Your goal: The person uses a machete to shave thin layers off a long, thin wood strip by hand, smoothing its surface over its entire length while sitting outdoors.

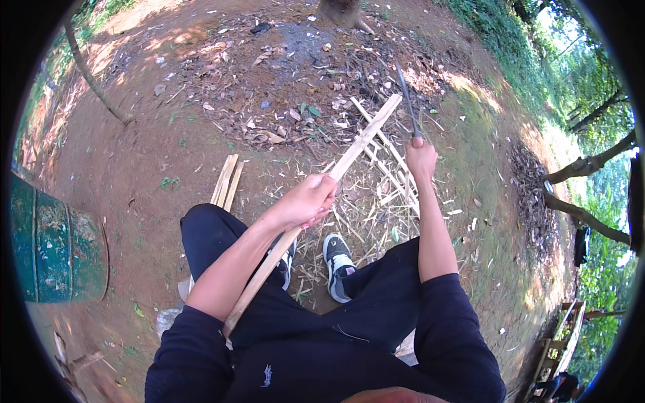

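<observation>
Wood strip, long and pale, slants across the seated person's front, its far end out over the ground and its near end back by the left hip. The left hand is wrapped around it partway along, fingers closed. Below that grip the strip runs down past the inner side of the forearm, over the left thigh.

The right hand is closed tight on the handle of a knife. Its long, dark blade points up and away from the person, just to the right of the strip's far end; I see a narrow gap between the two. The right arm reaches well forward, with the dark sleeve ending near the elbow.

More pale strips lie crossed on the ground beyond the feet, partly beneath the held one as I look down. Thin shavings are strewn about the shoes, which are dark with white parts. Two short pieces stick out beyond the left knee, side by side; the knee hides their lower ends.

Off to the left lies a worn green barrel. Dry leaves litter the earth ahead, near the foot of a tree. On the right, bare branches stand out against bright greenery.
</observation>
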{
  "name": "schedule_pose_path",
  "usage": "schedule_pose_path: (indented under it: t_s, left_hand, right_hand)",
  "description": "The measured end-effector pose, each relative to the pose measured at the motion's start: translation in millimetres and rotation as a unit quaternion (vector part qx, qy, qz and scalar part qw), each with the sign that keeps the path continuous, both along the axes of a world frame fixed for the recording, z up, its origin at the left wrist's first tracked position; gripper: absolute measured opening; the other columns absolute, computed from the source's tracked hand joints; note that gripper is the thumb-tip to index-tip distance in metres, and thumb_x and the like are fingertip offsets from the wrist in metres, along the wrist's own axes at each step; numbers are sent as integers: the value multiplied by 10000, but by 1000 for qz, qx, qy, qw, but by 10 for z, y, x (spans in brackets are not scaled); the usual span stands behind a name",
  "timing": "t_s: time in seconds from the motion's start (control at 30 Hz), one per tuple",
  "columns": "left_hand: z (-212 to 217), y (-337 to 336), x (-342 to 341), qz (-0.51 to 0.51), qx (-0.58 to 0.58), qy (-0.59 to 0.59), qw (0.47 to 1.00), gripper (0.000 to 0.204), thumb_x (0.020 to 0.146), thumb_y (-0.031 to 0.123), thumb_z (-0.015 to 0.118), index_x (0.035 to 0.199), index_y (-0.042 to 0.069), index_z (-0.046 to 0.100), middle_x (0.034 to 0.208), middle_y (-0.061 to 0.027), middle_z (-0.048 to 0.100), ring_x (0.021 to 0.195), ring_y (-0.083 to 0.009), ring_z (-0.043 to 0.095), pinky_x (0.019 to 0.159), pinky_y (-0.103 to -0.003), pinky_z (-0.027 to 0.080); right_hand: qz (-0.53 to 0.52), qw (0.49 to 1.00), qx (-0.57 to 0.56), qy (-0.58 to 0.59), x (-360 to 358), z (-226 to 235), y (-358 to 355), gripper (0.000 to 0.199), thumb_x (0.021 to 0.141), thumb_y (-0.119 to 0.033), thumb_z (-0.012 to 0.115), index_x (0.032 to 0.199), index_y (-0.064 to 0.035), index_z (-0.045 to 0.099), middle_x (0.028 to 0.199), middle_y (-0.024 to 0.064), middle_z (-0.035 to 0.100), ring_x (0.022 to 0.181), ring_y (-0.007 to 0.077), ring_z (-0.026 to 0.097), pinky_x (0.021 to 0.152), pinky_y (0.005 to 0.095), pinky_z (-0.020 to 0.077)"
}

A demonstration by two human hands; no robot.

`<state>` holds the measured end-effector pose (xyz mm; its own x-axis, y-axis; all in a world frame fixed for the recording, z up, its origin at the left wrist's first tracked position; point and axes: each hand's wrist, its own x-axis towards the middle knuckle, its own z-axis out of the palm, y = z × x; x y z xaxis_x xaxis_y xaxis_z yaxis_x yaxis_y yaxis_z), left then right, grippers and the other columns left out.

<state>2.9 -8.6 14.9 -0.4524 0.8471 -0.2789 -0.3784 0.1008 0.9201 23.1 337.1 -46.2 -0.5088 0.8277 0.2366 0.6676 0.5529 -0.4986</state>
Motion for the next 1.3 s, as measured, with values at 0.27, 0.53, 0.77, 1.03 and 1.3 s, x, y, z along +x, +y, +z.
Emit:
schedule_pose_path:
  t_s: [0.27, 0.53, 0.77, 1.03, 1.3]
  left_hand:
    - [-140, 67, -127, 57, -63, 40, 996, 344, 1064, 321, 325, 941, 56, 506, 585, 58, 412, 389, -33, 375, 334, -200, 330]
    - [-255, 40, -242, 37, 77, -115, 990, 374, 1075, 293, 327, 1161, 14, 560, 704, 52, 444, 509, -27, 453, 416, -187, 407]
    - [-183, 62, -180, 47, 44, -66, 996, 325, 1077, 303, 359, 1195, 36, 503, 713, 54, 415, 448, -15, 374, 354, -172, 327]
    - [-279, 127, -77, 71, -8, 118, 990, 406, 1086, 343, 295, 1128, 14, 529, 694, 46, 404, 482, -46, 372, 406, -215, 333]
    - [-175, 147, 68, 109, -97, 342, 928, 411, 1066, 303, 343, 1019, -38, 567, 690, -161, 569, 669, -299, 584, 632, -437, 445]
  right_hand:
    - [69, 990, -36, 113, 163, 255, -338, 271, 816, -256, 670, 756, 6, 636, 669, 211, 656, 682, 338, 692, 641, 451, 508]
    - [66, 959, 275, 7, 298, 503, -434, 152, 842, -262, 640, 795, -121, 607, 685, 134, 670, 635, 364, 666, 565, 487, 501]
    - [116, 963, 228, 84, 310, 420, -508, 158, 808, -218, 684, 766, -83, 613, 635, 126, 655, 559, 322, 650, 517, 452, 483]
    - [348, 925, 108, 108, 236, 380, -1046, 110, 756, -127, 687, 738, -39, 625, 569, 139, 593, 496, 259, 600, 517, 388, 465]
    - [428, 892, 143, 34, 292, 503, -1454, 128, 702, -141, 651, 689, -68, 546, 628, 136, 604, 598, 364, 625, 554, 468, 488]
